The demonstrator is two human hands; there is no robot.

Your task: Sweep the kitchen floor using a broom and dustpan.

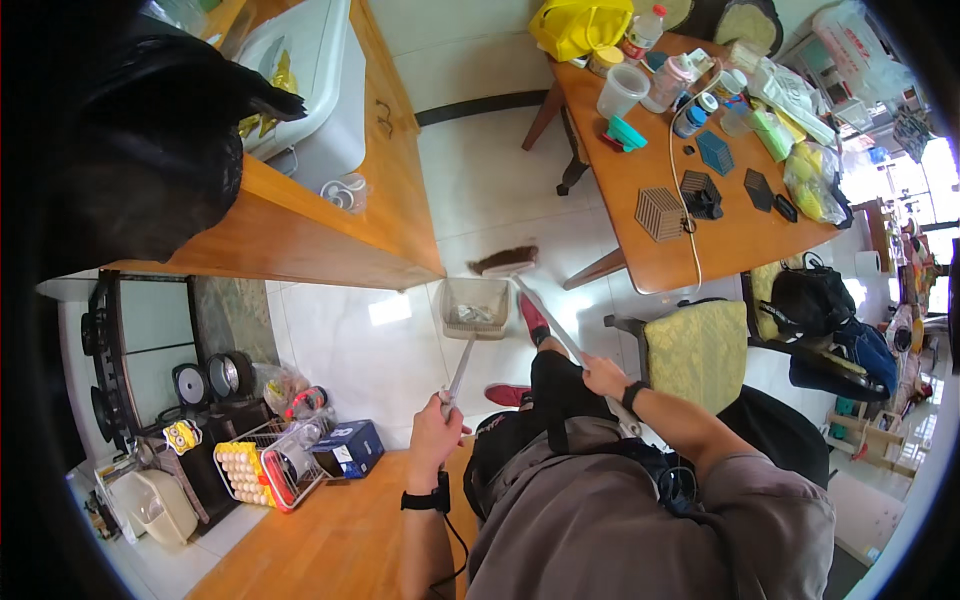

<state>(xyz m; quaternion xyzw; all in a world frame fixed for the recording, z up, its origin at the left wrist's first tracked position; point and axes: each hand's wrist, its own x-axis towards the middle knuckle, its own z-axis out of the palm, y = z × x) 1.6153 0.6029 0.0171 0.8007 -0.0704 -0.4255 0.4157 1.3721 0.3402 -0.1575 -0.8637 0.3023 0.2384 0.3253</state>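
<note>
My left hand (436, 433) grips the handle of a long-handled dustpan (475, 331), whose pale pan stands on the white tiled floor with some light debris inside. My right hand (604, 377) is closed around the pale stick of a broom (551, 322). The broom's dark brown bristles (506, 259), slightly blurred, lie on the floor just beyond the pan, close to the cabinet's corner. My red shoes (534, 316) show beside the pan and behind it.
A wooden cabinet (337, 247) borders the pan at the left. To the right are a cluttered wooden table (622, 217) and a chair with a yellow-green cover (695, 356). A wire basket with eggs (244, 472) and a blue box (360, 448) stand lower left.
</note>
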